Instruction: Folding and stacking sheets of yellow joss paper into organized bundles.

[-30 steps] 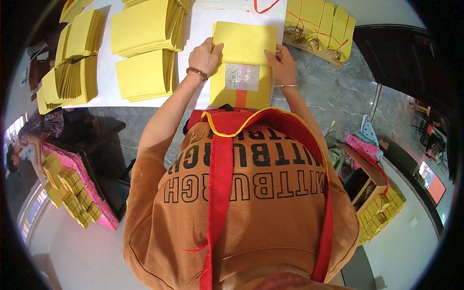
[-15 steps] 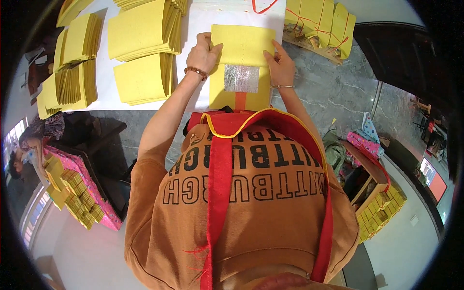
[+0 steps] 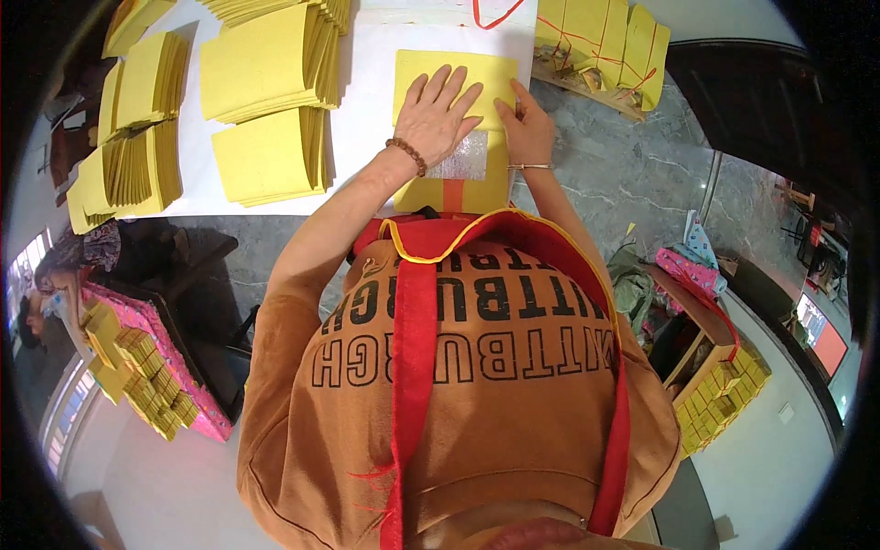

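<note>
My left hand (image 3: 438, 112) lies flat on a folded yellow paper sheet (image 3: 410, 70), fingers spread, with a beaded bracelet at the wrist. At the sheet's right edge, my right hand (image 3: 529, 130) holds the paper, thumb on top and the other fingers curled at the side and partly hidden. A thin bangle circles that wrist. Below the fold shows a silver foil square (image 3: 473, 158), partly covered by my left hand and wrist. An orange strip (image 3: 453, 193) runs from the foil toward the table's near edge, on yellow paper.
Fanned stacks of yellow paper (image 3: 266, 73) stand left on the white table (image 3: 367, 46). Yellow bundles tied with red string (image 3: 600, 41) sit beyond its right edge. At far left, a person (image 3: 64, 275) is beside a pink-edged table with yellow bundles (image 3: 151, 376). More yellow bundles (image 3: 729, 403) lie lower right.
My left hand has moved from the sheet's left edge onto its top and spread flat. My right hand stays at the right edge. The view has shifted slightly.
</note>
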Demonstrator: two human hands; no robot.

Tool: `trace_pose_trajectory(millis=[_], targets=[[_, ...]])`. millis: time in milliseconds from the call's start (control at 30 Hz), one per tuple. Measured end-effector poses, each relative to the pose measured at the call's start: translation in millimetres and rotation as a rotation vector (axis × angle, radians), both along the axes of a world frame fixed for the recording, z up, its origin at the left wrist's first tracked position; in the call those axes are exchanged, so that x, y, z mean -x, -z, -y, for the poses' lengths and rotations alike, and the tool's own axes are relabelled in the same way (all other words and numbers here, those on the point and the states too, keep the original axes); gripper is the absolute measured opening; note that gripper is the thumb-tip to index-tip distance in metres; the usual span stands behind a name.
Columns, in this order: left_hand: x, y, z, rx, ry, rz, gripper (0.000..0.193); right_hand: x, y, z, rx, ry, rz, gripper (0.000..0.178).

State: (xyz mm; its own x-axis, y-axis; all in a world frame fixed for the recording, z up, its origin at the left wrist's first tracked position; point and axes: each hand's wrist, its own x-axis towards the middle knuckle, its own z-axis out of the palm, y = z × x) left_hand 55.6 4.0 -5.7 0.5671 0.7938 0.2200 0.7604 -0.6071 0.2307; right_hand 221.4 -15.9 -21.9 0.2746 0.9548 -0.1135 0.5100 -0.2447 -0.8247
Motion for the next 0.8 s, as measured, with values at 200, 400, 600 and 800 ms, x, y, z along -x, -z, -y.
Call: trace_pose_trajectory(millis=[200, 400, 600, 800], targets=[[-0.4, 9.3, 2.2, 0.04, 0.0, -0.019, 0.049, 1.7, -22.0, 5.7, -0.224, -0.121, 0.562, 0.046], [1.2, 12.1, 0.6, 0.135, 0.003, -0.018, 0.048, 29.3, -25.1, -2.7, -0.519, -0.628, 0.542, 0.051], [15.1, 14.7, -14.4, 0.62, -0.075, 0.742, 0.043, 36.1, 0.3, -4.0, -0.342, -0.492, 0.48, 0.052], [20.2, -3.0, -29.0, 0.346, -0.131, 0.536, 0.056, 39.3, 0.3, -6.3, -0.312, -0.55, 0.706, 0.056]])
